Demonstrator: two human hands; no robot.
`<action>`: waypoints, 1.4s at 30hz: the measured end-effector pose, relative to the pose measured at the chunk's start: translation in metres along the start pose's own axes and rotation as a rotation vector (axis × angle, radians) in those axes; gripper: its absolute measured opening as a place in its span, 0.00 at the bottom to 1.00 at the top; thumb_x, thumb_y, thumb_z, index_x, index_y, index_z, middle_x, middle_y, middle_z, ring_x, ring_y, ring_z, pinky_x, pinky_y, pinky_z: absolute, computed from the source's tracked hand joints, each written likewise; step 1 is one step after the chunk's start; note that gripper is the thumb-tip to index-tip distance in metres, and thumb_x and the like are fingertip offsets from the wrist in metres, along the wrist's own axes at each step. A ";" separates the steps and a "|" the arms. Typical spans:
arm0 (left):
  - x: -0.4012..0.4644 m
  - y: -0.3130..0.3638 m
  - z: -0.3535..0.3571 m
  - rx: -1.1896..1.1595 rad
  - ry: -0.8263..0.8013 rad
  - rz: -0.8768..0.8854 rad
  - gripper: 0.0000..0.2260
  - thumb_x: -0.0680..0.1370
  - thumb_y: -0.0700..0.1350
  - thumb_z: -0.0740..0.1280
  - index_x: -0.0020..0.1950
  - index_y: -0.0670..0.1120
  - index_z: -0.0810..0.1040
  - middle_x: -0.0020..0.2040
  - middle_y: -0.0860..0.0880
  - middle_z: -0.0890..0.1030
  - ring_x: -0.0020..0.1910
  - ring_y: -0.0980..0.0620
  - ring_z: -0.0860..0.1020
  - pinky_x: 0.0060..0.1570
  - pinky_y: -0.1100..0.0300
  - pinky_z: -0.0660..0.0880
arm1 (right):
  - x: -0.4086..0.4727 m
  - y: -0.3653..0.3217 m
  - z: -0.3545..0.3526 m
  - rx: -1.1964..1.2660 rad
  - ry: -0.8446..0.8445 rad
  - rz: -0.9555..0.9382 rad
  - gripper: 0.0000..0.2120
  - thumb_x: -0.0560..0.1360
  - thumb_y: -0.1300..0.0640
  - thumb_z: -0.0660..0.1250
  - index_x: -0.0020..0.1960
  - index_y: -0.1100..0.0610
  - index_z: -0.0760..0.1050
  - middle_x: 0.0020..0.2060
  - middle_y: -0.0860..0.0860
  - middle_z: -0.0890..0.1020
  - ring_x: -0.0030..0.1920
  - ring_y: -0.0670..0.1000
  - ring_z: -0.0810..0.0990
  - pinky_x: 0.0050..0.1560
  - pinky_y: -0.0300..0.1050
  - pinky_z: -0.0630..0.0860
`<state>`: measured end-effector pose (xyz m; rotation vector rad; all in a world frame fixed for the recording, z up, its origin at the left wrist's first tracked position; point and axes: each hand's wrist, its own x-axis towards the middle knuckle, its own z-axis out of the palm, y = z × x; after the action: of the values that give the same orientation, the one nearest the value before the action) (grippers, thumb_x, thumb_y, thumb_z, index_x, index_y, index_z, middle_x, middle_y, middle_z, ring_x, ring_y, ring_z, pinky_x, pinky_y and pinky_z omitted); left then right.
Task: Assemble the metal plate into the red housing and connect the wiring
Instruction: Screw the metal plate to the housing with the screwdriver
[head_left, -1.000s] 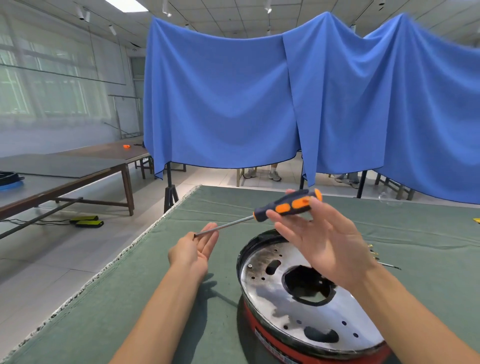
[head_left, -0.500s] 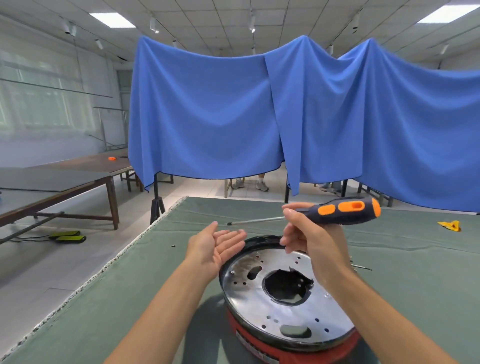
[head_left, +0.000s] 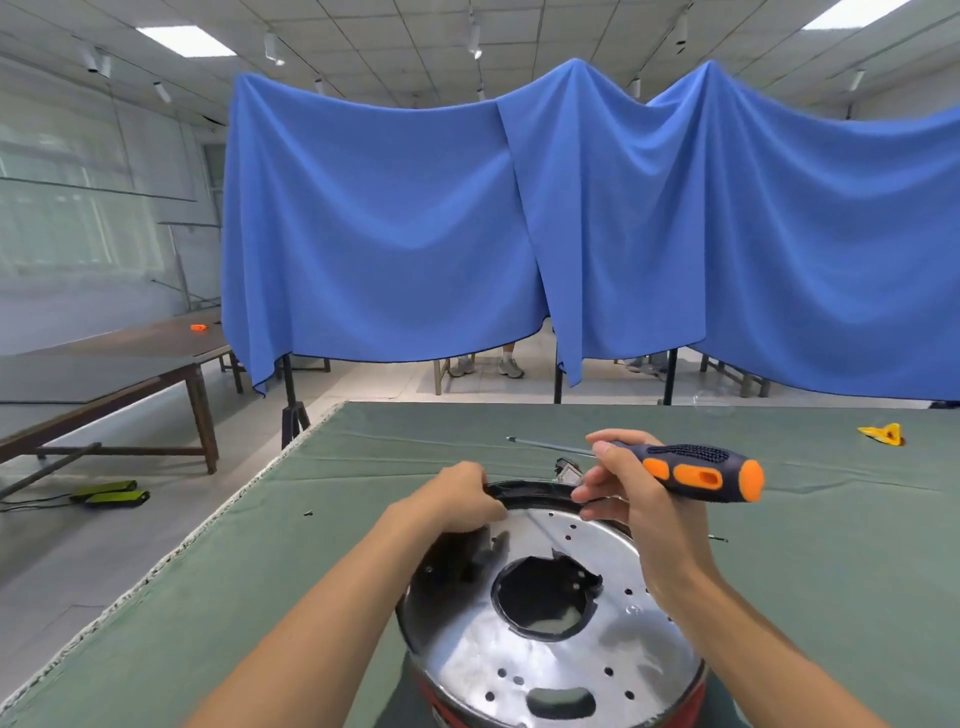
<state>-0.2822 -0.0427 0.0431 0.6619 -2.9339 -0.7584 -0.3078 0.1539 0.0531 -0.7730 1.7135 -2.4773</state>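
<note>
Metal plate (head_left: 550, 649) seated in red housing (head_left: 441, 701) on green-covered table (head_left: 260, 571). Left hand (head_left: 457, 501) curled over the housing's far rim; right hand (head_left: 631, 493) grips screwdriver (head_left: 691, 470), shaft pointing left. Yellow object (head_left: 883, 434) far right.

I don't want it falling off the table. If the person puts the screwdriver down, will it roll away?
Probably not far. The screwdriver has a round handle and thin straight shaft, so it could roll a little. But the green cloth on the table looks soft and flat, and the handle's textured, bumpy grips would likely slow it.
</note>
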 end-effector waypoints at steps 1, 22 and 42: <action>0.006 0.001 -0.001 -0.012 -0.013 -0.006 0.08 0.73 0.48 0.68 0.43 0.44 0.74 0.40 0.46 0.75 0.40 0.46 0.73 0.38 0.58 0.67 | 0.002 0.002 -0.002 -0.010 -0.001 0.000 0.04 0.76 0.65 0.65 0.46 0.61 0.79 0.27 0.54 0.78 0.28 0.54 0.80 0.26 0.42 0.77; -0.082 -0.039 -0.033 -0.331 -0.349 -0.282 0.18 0.71 0.47 0.60 0.52 0.36 0.77 0.40 0.38 0.84 0.33 0.41 0.83 0.33 0.51 0.80 | -0.005 -0.011 0.039 -0.083 -0.060 -0.046 0.06 0.74 0.66 0.65 0.44 0.60 0.79 0.26 0.52 0.77 0.27 0.53 0.79 0.27 0.43 0.77; -0.076 -0.044 0.001 -1.106 0.103 -0.192 0.07 0.74 0.44 0.63 0.37 0.44 0.72 0.29 0.46 0.72 0.25 0.50 0.69 0.29 0.60 0.66 | 0.012 0.005 0.071 -0.012 0.006 -0.230 0.04 0.75 0.63 0.67 0.41 0.58 0.75 0.25 0.51 0.78 0.25 0.51 0.77 0.26 0.39 0.74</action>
<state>-0.1962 -0.0455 0.0272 0.7688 -1.8670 -1.9907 -0.2902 0.0865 0.0722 -1.0184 1.7323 -2.6163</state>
